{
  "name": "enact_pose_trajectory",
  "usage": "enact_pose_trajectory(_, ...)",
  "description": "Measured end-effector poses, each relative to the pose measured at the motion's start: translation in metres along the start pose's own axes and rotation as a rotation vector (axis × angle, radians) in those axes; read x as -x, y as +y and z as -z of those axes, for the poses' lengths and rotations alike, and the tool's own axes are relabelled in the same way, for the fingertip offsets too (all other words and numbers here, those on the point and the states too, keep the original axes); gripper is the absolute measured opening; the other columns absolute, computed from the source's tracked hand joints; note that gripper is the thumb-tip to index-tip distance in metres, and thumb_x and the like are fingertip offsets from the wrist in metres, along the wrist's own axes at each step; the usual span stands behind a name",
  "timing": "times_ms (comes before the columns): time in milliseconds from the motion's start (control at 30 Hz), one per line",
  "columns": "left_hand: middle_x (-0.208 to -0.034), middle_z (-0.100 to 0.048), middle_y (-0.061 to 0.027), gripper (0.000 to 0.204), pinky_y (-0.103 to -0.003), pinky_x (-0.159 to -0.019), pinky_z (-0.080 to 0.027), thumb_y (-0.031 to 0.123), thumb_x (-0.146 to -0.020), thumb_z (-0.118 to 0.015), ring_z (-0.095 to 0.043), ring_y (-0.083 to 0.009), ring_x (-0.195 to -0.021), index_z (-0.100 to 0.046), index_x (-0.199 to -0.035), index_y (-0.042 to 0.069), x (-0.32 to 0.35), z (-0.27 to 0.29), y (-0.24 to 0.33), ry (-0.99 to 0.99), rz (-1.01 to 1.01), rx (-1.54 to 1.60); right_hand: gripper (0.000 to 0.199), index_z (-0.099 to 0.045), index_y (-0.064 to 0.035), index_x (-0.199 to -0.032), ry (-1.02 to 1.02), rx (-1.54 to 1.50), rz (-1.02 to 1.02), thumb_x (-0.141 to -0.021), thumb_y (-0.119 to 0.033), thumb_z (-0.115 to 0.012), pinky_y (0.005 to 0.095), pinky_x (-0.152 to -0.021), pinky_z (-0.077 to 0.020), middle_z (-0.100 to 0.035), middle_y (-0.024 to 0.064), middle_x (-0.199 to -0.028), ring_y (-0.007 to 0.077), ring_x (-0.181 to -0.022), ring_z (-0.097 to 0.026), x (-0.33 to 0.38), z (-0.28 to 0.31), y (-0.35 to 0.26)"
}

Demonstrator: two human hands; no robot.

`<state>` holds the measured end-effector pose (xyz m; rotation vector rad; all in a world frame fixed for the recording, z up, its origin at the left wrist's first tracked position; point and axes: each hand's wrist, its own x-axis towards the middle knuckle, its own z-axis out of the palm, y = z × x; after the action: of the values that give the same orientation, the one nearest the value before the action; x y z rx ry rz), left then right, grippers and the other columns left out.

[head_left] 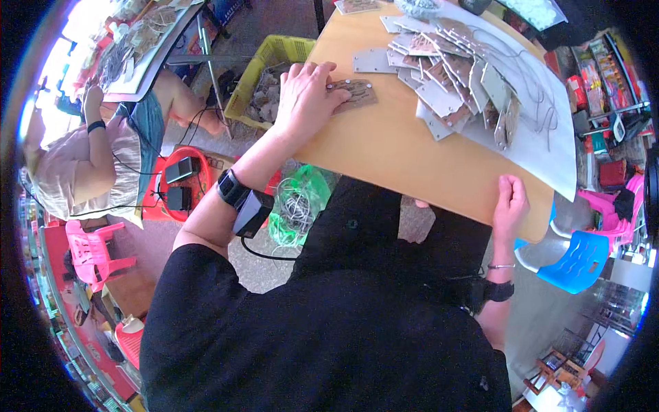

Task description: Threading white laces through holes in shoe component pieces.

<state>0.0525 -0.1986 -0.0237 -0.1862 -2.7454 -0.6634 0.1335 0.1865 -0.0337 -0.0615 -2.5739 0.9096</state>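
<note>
Pressing your left hand (pixel 304 96) flat, fingers spread, on the thin brown board (pixel 353 94) at the table (pixel 384 154) edge, you curl your right hand (pixel 511 206) on the near rim holding nothing; board looks stiff, light, so grip its edges.

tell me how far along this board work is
Looks done: nothing can be told apart as finished. In hand: the left hand presses on one brown board on the table; the right hand grips the table's near edge. Left: probably the heap of plates, still unsorted.
</note>
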Motion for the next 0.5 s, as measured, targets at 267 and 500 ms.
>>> enact_pose_trajectory(267, -0.118, -0.054, -0.0159, 0.055, -0.042, -0.098, -0.035, 0.034, -0.073, -0.072, -0.047, -0.0349, -0.111, -0.056, -0.118, 0.007, 0.038, -0.002, -0.009, 0.28, 0.121, -0.132, 0.02, -0.059, 0.0004, -0.088, -0.01, 0.042, 0.035, -0.092, -0.019, -0.054, 0.0333, -0.07, -0.0472, -0.064, 0.0122, -0.083, 0.0222, -0.076, -0.062, 0.004, -0.002, -0.003)
enact_pose_trajectory(500, -0.094, -0.066, -0.0151, 0.049, -0.036, -0.077, -0.05, 0.041, -0.076, -0.065, -0.065, -0.0294, -0.086, -0.062, -0.109, 0.005, 0.071, 0.016, -0.032, 0.215, 0.35, 0.088, 0.019, -0.06, -0.0002, -0.089, 0.023, -0.061, 0.053, -0.091, -0.019, -0.054, 0.0338, -0.07, -0.0473, -0.065, 0.013, -0.083, 0.0237, -0.077, -0.062, 0.005, 0.001, 0.002)
